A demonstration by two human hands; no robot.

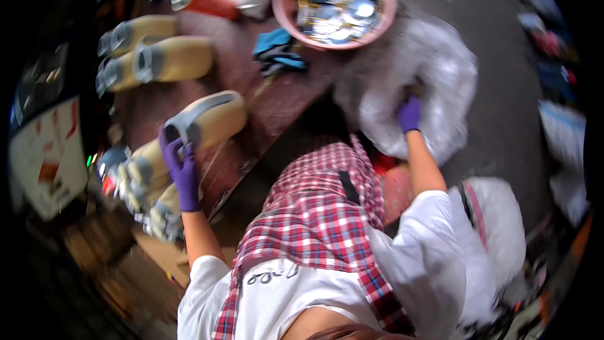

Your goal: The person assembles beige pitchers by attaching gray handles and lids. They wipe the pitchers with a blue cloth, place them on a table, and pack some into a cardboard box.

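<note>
Bottle (221, 113) fwd of L grip (181, 167); R grip (409, 114) at clr bag (443, 66).

Grey floor (503, 119), perhaps concrete, borders a reddish table (296, 96).

Dim light at the edges, glare on shiny discs (362, 8), blurred bottles (182, 58) (the fisheye rim turns black).
</note>
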